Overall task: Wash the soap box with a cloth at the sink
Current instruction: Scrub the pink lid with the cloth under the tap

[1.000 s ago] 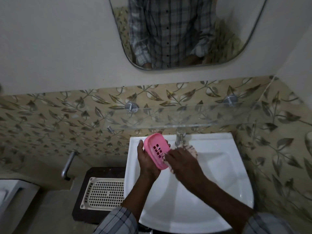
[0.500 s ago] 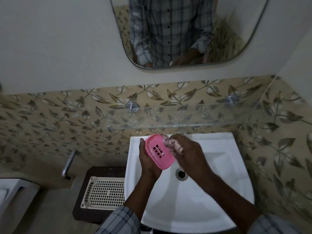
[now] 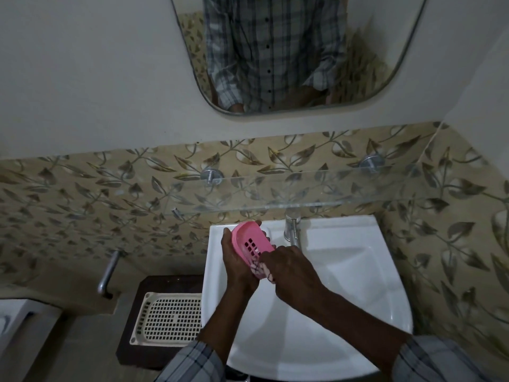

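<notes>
Grips the pink soap box (image 3: 243, 235) in the left hand (image 3: 237, 264), with fingertips (image 3: 259, 223) curled over its far rim and the thumb hooked on the near edge. Holds it tilted up on its side, slotted inside turned rightward, above the back left corner of the sink (image 3: 358, 274) and just left of the tap (image 3: 291, 230). Pinches a small patterned cloth (image 3: 261, 268) in the right hand (image 3: 293, 270), fingers bunched tight round it, and presses it against the lower end of the soap box, right beside the drain slots. Reaches in from the bottom edge with both forearms bare, checked sleeves (image 3: 192, 363) ending near the elbows. Faces leaf-patterned tiles (image 3: 82, 205) behind the sink, with a glass shelf (image 3: 316, 188) on two metal pegs (image 3: 210, 176) just above the tap and, higher on the plain wall (image 3: 82, 78), a mirror (image 3: 275, 51) showing a checked shirt. Has, down to the left of the sink, a cream perforated tray (image 3: 170, 318) lying on a dark stand (image 3: 162, 282), and beyond that a bent metal pipe (image 3: 108, 272) coming off the wall.
</notes>
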### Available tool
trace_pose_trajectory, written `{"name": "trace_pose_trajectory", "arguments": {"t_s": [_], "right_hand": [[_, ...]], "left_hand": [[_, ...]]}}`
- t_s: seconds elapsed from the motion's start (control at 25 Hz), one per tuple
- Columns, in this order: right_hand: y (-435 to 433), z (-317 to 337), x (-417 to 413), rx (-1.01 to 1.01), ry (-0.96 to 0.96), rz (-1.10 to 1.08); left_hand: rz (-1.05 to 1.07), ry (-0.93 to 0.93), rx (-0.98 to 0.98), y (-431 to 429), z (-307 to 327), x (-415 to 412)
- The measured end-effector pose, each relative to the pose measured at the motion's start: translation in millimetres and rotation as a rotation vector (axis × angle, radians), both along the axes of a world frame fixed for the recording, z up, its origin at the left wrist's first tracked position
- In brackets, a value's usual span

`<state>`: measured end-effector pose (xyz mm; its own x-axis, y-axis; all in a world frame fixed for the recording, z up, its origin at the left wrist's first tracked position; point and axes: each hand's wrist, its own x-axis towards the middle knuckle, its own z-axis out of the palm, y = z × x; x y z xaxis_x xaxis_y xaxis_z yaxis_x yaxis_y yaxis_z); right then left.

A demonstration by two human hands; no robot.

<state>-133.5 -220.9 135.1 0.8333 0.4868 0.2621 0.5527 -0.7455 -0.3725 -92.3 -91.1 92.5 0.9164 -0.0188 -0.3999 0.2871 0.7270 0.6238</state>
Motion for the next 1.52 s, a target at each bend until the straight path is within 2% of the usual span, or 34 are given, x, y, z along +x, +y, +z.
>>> {"name": "trace_pose_trajectory", "arguments": {"t_s": [0.04,0.16,0.28,0.36,0.44,0.56,0.68,0.76,0.84,0.92,0.96,1.08,1.12,1.24,1.44,1.52], "right_hand": [[1,4,3,0.002,0.052,-0.005],[12,4,6,0.250,0.264,-0.152],[12,-8,-9,0.154,0.168,-0.042],[5,-13,-8,0.102,0.120,-0.063],[-2,-16,6,0.117,-0.082,-0.097],[-17,-26,18,0.123,-0.341,0.007],[-33,-34,25,0.041,-0.389,0.205],[-46,-33,34,-0.043,-0.412,0.315],[-51,-33,36,-0.063,-0.428,0.342],[-41,-37,23,0.019,-0.355,0.270],[-33,-40,13,0.142,-0.219,0.198],[-29,-24,8,0.831,0.562,-0.055],[-36,-18,16,0.957,0.683,-0.175],[-59,-4,39,1.041,0.670,-0.369],[-54,-4,31,0.949,0.562,-0.333],[-49,3,28,0.865,0.391,-0.284]], "left_hand": [[0.003,0.001,0.010,0,0,-2],[0.076,0.016,0.029,-1,-1,-5],[0.108,0.042,0.018,1,3,1],[0.065,0.054,-0.017,0,8,4],[-0.024,0.053,-0.045,-2,14,6],[-0.139,0.048,-0.288,7,19,5],[-0.329,0.087,-0.410,20,18,6],[-0.475,0.131,-0.386,29,17,3],[-0.530,0.151,-0.363,35,18,-2],[-0.463,0.168,-0.357,32,12,-9],[-0.411,0.179,-0.343,29,7,-13],[-0.359,0.207,-0.330,22,-4,-17],[-0.392,0.203,-0.357,23,-5,-16],[-0.469,0.162,-0.443,33,-3,-13],[-0.364,0.088,-0.428,28,-3,-15],[-0.357,0.068,-0.403,22,2,-19]]}}
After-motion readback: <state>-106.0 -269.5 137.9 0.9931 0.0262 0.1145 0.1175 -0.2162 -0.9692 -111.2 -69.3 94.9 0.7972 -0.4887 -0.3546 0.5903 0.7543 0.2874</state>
